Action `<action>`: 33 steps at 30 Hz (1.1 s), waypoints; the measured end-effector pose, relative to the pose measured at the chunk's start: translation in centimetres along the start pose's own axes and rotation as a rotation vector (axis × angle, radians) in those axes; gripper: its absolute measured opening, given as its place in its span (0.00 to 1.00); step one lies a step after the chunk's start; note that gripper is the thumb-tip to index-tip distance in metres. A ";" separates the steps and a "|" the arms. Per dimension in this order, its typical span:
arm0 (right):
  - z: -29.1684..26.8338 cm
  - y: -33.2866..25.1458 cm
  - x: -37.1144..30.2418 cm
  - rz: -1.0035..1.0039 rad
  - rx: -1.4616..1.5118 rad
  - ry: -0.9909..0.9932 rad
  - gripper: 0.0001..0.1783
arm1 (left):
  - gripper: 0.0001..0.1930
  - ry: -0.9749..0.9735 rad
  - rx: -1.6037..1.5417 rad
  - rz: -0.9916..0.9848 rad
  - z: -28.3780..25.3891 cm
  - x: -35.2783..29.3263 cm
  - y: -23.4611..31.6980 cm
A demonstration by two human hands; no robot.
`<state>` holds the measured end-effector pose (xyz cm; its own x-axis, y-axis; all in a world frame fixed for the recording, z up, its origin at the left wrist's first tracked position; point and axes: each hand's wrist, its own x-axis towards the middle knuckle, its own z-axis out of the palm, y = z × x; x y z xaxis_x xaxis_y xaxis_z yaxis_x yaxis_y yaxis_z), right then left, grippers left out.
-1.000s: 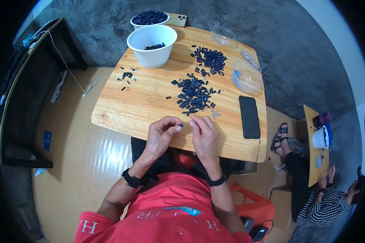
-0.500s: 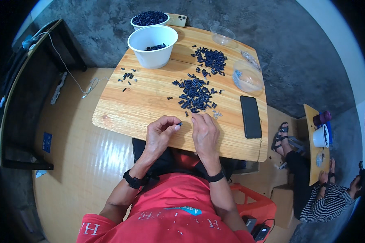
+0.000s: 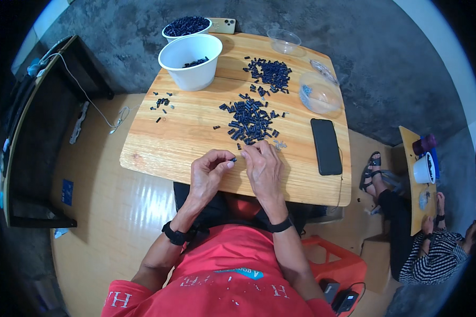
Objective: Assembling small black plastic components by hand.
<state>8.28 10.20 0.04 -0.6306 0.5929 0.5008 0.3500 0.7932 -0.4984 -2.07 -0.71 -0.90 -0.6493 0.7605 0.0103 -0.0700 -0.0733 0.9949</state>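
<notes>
My left hand (image 3: 208, 171) is closed, pinching a small dark cylindrical piece (image 3: 234, 159) between thumb and forefinger above the table's near part. Close beside it, my right hand (image 3: 264, 166) has its fingertips drawn together; whatever they hold, if anything, is too small to make out. Just beyond my fingertips lies a loose pile of small dark cylindrical pieces (image 3: 251, 119). A single dark piece (image 3: 239, 146) sits at the pile's near edge, by my right fingertips. Several tiny clear bits (image 3: 280, 145) lie right of my right hand.
Farther back is a second dark pile (image 3: 272, 74). Two white tubs, the nearer tub (image 3: 190, 79) and a fuller tub (image 3: 169, 37), stand back left. A clear bowl (image 3: 320, 100) and a black phone (image 3: 327, 148) lie right. Another person (image 3: 431, 259) sits at a side table.
My right hand has moved slightly left, bringing its fingertips nearer to my left hand. The left hand keeps its pinch on the dark piece. The whole view has shifted a little.
</notes>
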 end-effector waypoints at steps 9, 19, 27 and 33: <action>-1.7 0.9 -2.0 0.098 0.357 0.014 0.07 | 0.06 -0.027 -0.064 -0.005 0.4 -0.4 0.7; -5.3 -0.6 -3.3 0.460 1.182 -0.083 0.09 | 0.07 -0.173 -0.084 0.062 1.8 -1.2 2.6; -5.6 -0.6 -3.5 0.461 1.184 -0.025 0.09 | 0.07 -0.219 0.080 0.148 2.6 -1.6 3.3; -5.6 -0.4 -3.6 0.461 1.136 -0.031 0.09 | 0.08 -0.207 0.174 0.210 2.8 -1.7 3.5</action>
<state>14.31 8.49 2.43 -0.6293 0.7700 0.1054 -0.2488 -0.0711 -0.9659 0.92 -0.39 2.89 -0.4668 0.8568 0.2193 0.1906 -0.1446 0.9710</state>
